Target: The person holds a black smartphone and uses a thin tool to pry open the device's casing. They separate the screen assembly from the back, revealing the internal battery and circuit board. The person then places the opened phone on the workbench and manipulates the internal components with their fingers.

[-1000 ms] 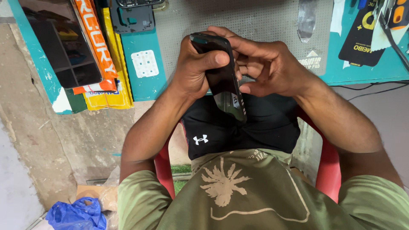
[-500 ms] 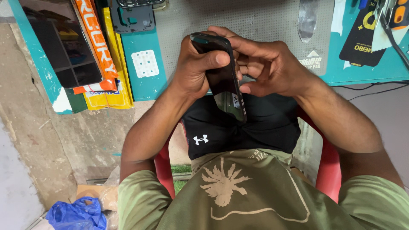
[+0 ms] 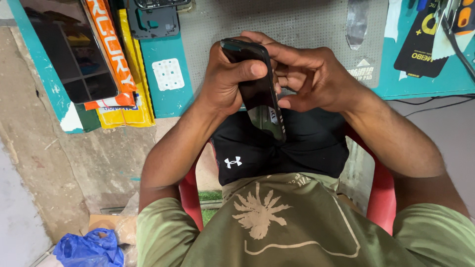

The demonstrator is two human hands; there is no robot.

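Note:
A black smartphone [image 3: 264, 106] with a glossy dark screen is held upright over my lap, its lower end pointing toward my black shorts. My left hand [image 3: 225, 79] wraps around its left side, thumb pressed across the screen near the top. My right hand [image 3: 316, 76] cups the phone's right edge and back, fingers curled against it. Both hands touch each other at the phone's top end.
A grey perforated work mat [image 3: 297, 24] lies on the teal table [image 3: 170, 99] ahead. A dark tablet [image 3: 69, 49], orange and yellow packages [image 3: 116, 59], a phone frame [image 3: 153, 22], and tools at the far right sit on it. A red chair [image 3: 381, 193] and blue bag [image 3: 89, 247] are below.

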